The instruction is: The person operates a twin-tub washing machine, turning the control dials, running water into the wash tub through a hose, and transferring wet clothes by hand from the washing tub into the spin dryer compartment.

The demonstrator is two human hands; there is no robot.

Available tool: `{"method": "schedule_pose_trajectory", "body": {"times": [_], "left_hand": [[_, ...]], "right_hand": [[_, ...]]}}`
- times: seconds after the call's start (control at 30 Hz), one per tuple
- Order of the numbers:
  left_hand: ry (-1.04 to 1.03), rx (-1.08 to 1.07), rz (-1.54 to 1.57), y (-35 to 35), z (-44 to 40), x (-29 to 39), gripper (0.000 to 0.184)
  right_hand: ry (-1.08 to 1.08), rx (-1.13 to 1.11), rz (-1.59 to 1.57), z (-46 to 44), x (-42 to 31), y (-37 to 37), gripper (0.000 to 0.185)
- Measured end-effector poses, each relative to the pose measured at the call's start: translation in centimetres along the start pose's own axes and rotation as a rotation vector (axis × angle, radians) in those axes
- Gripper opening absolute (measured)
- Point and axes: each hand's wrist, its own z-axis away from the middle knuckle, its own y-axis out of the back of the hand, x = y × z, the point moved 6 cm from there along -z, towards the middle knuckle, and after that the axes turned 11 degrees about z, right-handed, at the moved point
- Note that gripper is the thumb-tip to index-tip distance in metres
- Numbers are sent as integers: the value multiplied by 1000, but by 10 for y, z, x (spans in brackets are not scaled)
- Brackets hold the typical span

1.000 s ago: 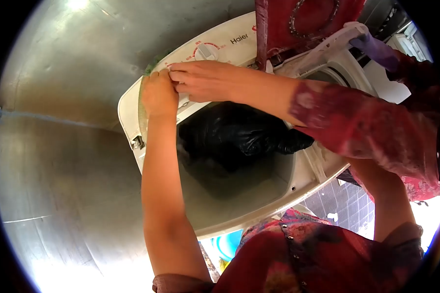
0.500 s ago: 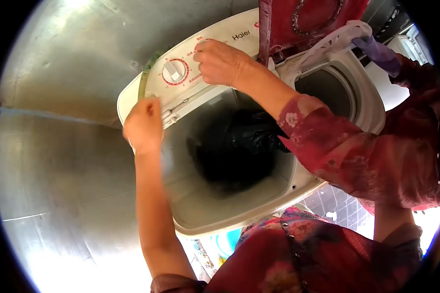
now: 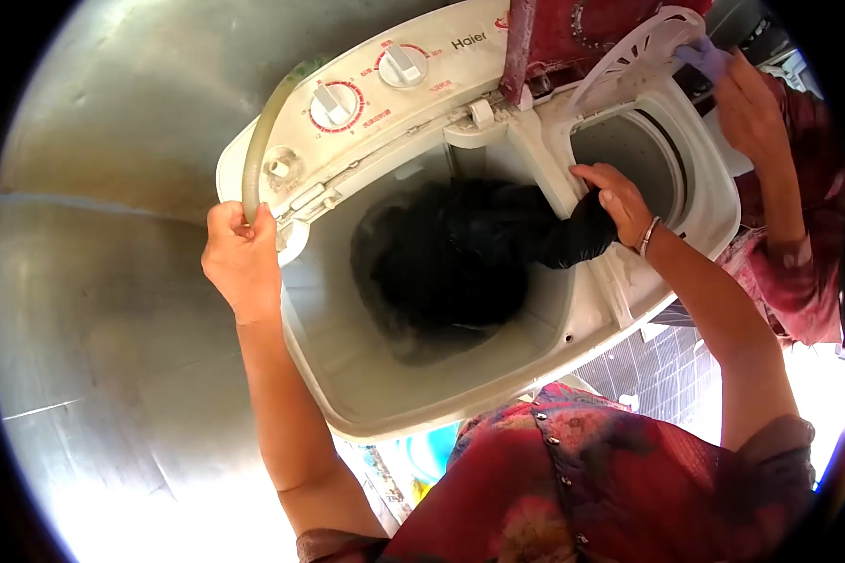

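Co-worker's hand [image 3: 751,113] now off dials [image 3: 336,106], near white lid [image 3: 637,49]

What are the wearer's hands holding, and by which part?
Left hand: the hose, by its lower visible end. Right hand: at the raised end of the black bundle; whether it grips can't be told.

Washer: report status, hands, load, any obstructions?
Left hand gripping hose. Right hand at black bundle, grip unclear. Bundle crosses from tub over divider. Nothing visibly blocking either hand.

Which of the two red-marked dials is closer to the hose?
The lower-left dial; the upper-right one sits nearer the Haier lettering, farther from the hose.
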Motion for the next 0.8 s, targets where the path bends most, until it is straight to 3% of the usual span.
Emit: {"method": "schedule_pose_trajectory", "body": {"times": [0.13,0.27,0.43,0.5,0.63,0.7,0.8], "left_hand": [[-161,48,131,-13,1,58,24],[-16,-196,382,-60,16,86,35],[286,-259,663,-108,31,83,32],[519,-213,925,-128,37,71,28],[578,-216,976,-141,42,63,24],[461,-237,830,-136,35,51,20],[61,-200,352,-103,13,39,21]], "right_hand": [[32,45,22,2,3,-1,40],[74,85,11,1,4,-3,41],[28,58,22,5,5,-2,39],[33,60,9,3,3,0,39],[8,49,-1,4,5,-2,39],[15,54,26,4,5,-1,39],[19,66,34,5,6,-2,39]]}}
